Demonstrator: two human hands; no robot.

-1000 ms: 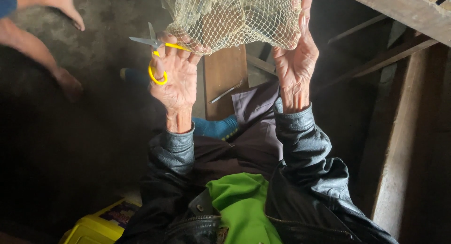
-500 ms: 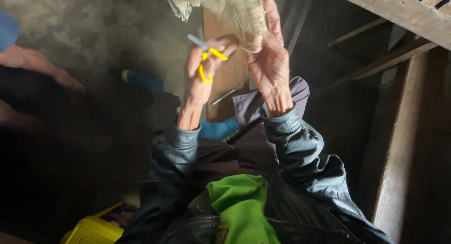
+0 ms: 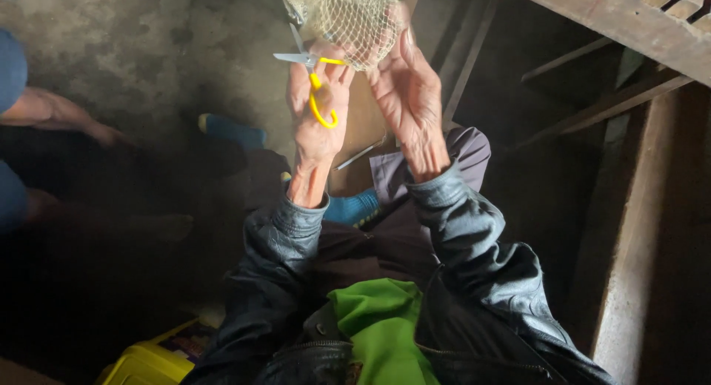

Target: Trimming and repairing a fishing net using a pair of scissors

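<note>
A bundle of pale mesh netting (image 3: 348,18) hangs at the top of the head view. My left hand (image 3: 317,107) is raised just under it and grips a small pair of scissors with yellow handles (image 3: 315,77), blades open and pointing left beside the net's lower edge. My right hand (image 3: 406,96) is raised next to it, fingers up against the net's underside and pinching the mesh. Both arms wear dark leather sleeves (image 3: 474,244). A green garment (image 3: 378,329) shows at my chest.
Another person's bare arm (image 3: 63,114) and blue clothing (image 3: 11,70) lie at the left over the grey concrete floor (image 3: 148,51). A yellow box (image 3: 152,363) sits bottom left. Wooden beams and a post (image 3: 637,229) fill the right. Blue socks (image 3: 352,207) lie below my hands.
Both hands have shifted right and closed in together under the net. The scissors went from beside the net to its lower edge, and the net has bunched up between the hands.
</note>
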